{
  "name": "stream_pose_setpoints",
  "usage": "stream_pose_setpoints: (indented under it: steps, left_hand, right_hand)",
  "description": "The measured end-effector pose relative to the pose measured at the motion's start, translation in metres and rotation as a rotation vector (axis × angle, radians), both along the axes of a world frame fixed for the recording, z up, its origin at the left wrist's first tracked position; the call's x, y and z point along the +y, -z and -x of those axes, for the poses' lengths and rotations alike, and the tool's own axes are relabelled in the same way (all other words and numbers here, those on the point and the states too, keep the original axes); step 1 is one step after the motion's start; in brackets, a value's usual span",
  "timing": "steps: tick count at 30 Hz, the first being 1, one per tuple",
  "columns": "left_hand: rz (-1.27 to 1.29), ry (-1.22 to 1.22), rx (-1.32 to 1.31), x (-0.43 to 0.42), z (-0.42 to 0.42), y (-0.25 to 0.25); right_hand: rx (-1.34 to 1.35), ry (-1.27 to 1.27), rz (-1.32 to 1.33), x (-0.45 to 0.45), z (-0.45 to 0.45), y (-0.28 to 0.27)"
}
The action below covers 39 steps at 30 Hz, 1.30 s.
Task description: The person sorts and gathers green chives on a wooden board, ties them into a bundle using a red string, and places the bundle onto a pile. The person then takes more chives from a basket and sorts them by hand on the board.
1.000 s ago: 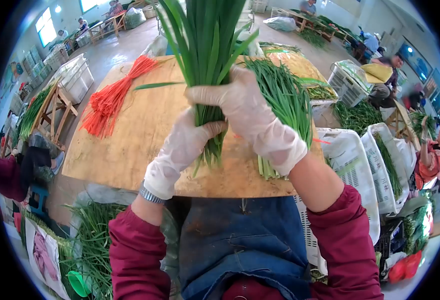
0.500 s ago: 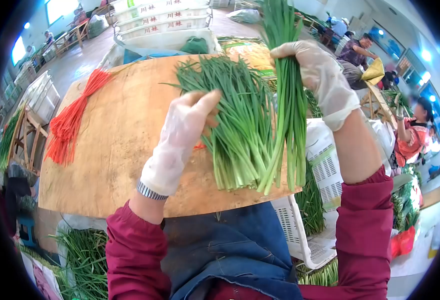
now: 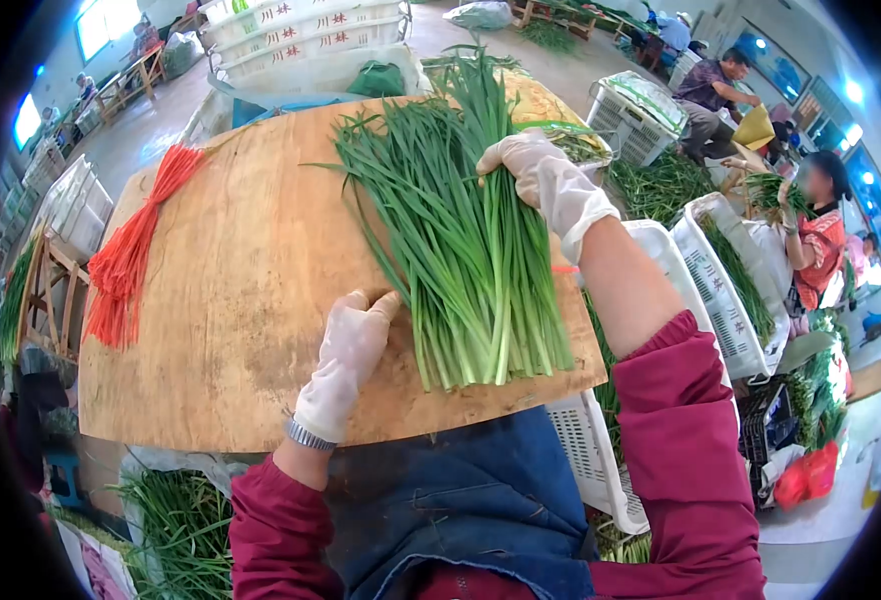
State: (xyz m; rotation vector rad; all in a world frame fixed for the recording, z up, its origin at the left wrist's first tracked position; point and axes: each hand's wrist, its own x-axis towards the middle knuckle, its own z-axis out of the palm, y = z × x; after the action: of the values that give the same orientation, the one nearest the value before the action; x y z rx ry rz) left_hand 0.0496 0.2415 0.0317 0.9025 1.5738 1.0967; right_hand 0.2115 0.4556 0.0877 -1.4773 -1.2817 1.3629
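Observation:
A pile of long green leafy stalks (image 3: 441,230) lies on the right half of the wooden board (image 3: 231,300), pale cut ends toward me. My right hand (image 3: 539,178), in a thin whitish glove, is closed round the upper part of a bunch on the pile's right side. My left hand (image 3: 349,340), gloved too, rests at the board's front, left of the stalk ends; its fingers are curled, and whatever they hold, if anything, is too small to make out. Orange-red ties (image 3: 141,250) lie fanned out on the board's left side.
White crates (image 3: 726,285) with greens stand right of the board, and stacked white crates (image 3: 306,45) behind it. Loose greens (image 3: 186,525) fill a bag at lower left. Co-workers sit at the right, one in a patterned shirt (image 3: 706,90), another in orange-red (image 3: 823,250).
My right hand has brought its bunch down and left onto the pile. My left hand has moved down from the leaves toward the board's front edge, and its fingers have curled in.

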Motion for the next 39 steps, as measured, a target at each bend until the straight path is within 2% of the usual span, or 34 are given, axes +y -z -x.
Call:
stream_pose_setpoints:
  steps: [4,5,7,9,12,16,19,21,24,28,32,35,39]
  left_hand:
    - [-0.070,-0.044,0.024,-0.005,-0.009,0.000]
    - [-0.087,-0.061,0.033,-0.006,-0.013,-0.003]
    - [-0.089,-0.072,0.057,-0.007,-0.018,-0.001]
    - [-0.111,-0.080,0.122,-0.007,-0.018,0.005]
    - [-0.071,-0.156,0.029,-0.011,-0.013,0.005]
    - [-0.071,-0.277,0.165,-0.014,0.016,0.024]
    - [-0.118,-0.332,0.352,-0.012,0.031,0.029]
    - [-0.174,-0.256,0.505,-0.007,0.037,0.036]
    - [-0.175,-0.146,0.634,-0.001,0.029,0.029]
    - [-0.134,-0.053,0.773,0.007,0.027,0.030]
    - [-0.074,-0.043,0.642,0.012,0.026,0.034]
    - [-0.016,-0.121,0.422,0.009,0.021,0.024]
    - [-0.105,-0.183,0.427,0.012,0.020,0.043]
  right_hand:
    - [-0.278,0.174,-0.189,-0.014,0.016,0.005]
    - [-0.269,0.019,-0.063,-0.019,0.015,-0.002]
    - [-0.403,-0.074,-0.188,-0.021,0.013,0.007]
    - [-0.423,0.068,-0.224,-0.024,0.017,0.014]
    - [-0.439,0.176,-0.353,-0.033,0.020,0.027]
    - [-0.573,0.227,-0.706,-0.042,0.022,0.028]
    - [-0.698,0.183,-0.684,-0.042,0.027,0.043]
    - [-0.851,0.108,-0.624,-0.045,0.032,0.048]
    - [-0.889,0.040,-0.635,-0.044,0.035,0.045]
    - [-0.768,-0.100,-0.545,-0.042,0.017,0.017]
    - [-0.706,-0.102,-0.582,-0.034,-0.002,0.015]
    - [-0.676,-0.095,-0.563,-0.035,-0.007,0.013]
    - [-0.669,-0.079,-0.588,-0.034,-0.016,0.013]
